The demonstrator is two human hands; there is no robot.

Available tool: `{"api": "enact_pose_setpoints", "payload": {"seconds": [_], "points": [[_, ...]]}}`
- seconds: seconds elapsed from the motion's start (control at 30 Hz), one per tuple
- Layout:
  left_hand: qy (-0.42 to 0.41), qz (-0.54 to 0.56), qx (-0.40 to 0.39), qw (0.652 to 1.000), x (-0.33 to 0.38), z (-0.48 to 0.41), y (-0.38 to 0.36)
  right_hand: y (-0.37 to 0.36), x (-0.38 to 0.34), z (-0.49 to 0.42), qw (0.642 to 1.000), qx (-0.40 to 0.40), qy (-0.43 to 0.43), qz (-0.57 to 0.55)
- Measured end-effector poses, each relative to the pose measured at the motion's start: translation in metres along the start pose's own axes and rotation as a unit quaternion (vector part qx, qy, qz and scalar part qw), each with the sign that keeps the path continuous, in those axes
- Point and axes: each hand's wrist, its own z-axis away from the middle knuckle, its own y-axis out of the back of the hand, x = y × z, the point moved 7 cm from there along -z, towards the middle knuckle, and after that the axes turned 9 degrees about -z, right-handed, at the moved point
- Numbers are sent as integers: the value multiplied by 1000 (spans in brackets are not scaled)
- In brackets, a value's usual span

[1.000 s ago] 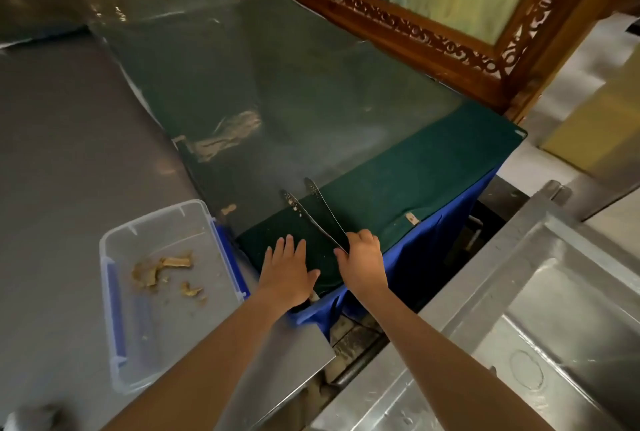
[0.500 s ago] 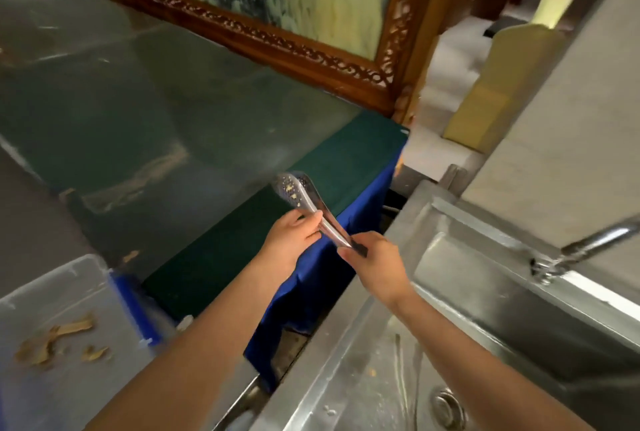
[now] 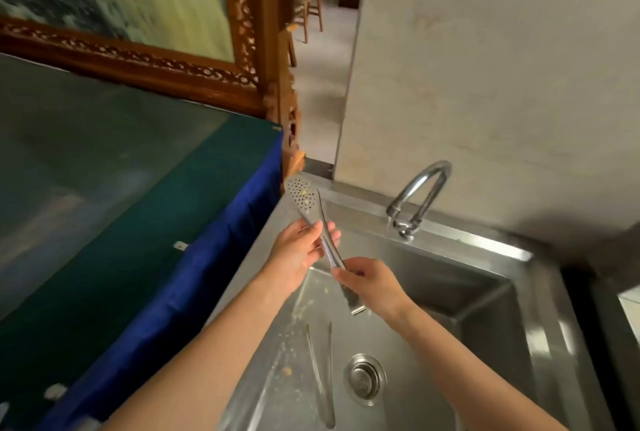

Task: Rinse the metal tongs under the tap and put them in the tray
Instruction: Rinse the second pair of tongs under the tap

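Tongs clasped by both hands, left mid-shaft, right at hinge end, axis running up-left; tap (dry) lies right of perforated tip

A carved wooden frame (around a blurred painting) faces a plain beige wall, with a wooden stool beyond.
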Motion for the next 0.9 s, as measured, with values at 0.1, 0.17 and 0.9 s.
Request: {"api": "enact_pose_setpoints", "payload": {"seconds": [0.1, 0.17, 0.9], "points": [[34, -55, 43, 997, -38, -7, -8, 11, 39, -1, 999, -20, -32, 32], [53, -102, 50, 992, -62, -14, -13, 18, 60, 0, 997, -42, -53, 23], [92, -214, 11, 972, -180, -90, -23, 75, 146, -114, 992, 44, 34, -116]]}}
